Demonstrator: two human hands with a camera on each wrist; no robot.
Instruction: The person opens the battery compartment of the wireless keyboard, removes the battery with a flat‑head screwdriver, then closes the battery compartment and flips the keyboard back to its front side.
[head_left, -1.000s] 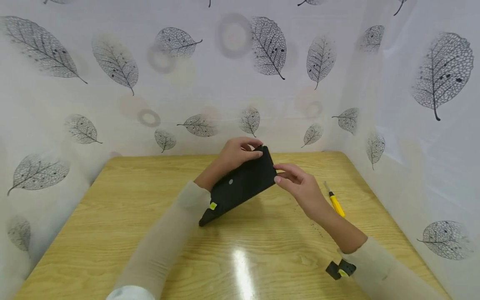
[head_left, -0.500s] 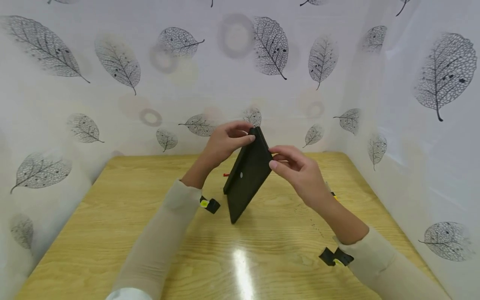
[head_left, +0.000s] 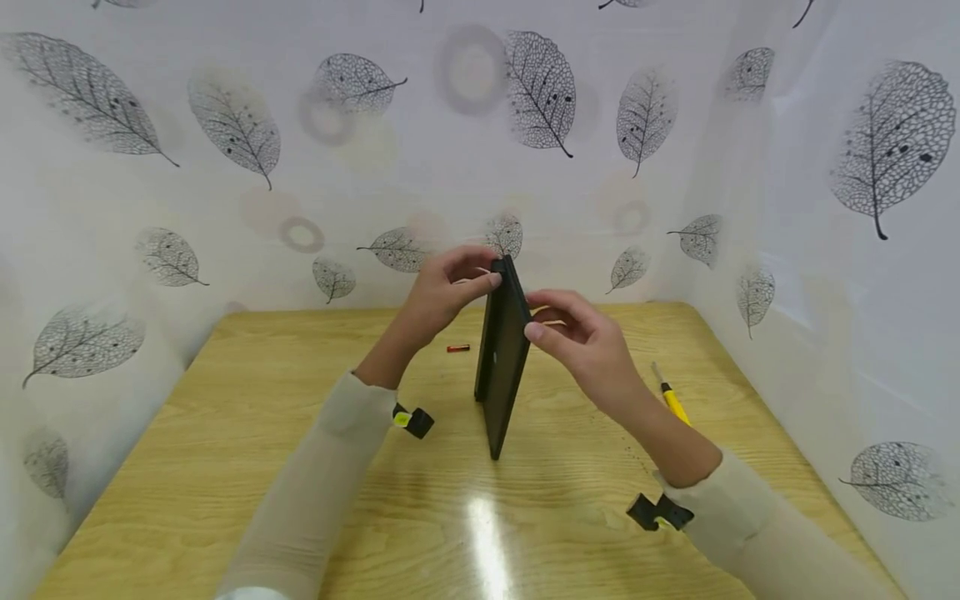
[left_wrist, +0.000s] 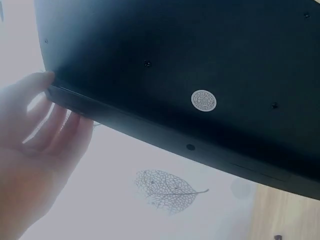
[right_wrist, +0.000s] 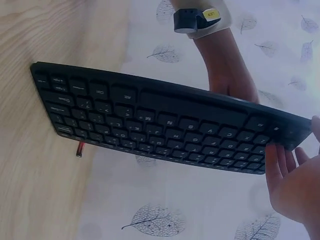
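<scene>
A slim black keyboard (head_left: 508,358) stands on one short end over the table, turned nearly edge-on in the head view. My left hand (head_left: 456,287) grips its raised end by the thick rear edge, thumb on the underside. On the opposite long edge, my right hand (head_left: 573,337) pinches it, with fingertips over the keys (right_wrist: 175,130) in the right wrist view. The left wrist view shows the keyboard's smooth underside (left_wrist: 110,45), with small screws and a round pale sticker (left_wrist: 204,100).
Behind the keyboard on the wooden table (head_left: 300,467) lies a small red and black battery (head_left: 458,348). A screwdriver with a yellow handle (head_left: 677,407) lies to the right, past my right forearm. White curtain (head_left: 420,167) with leaf prints surrounds the table's back and sides.
The keyboard has been raised and turned from a slanted, underside-facing pose to nearly edge-on. Both hands moved up and left with it, and the battery behind came into view.
</scene>
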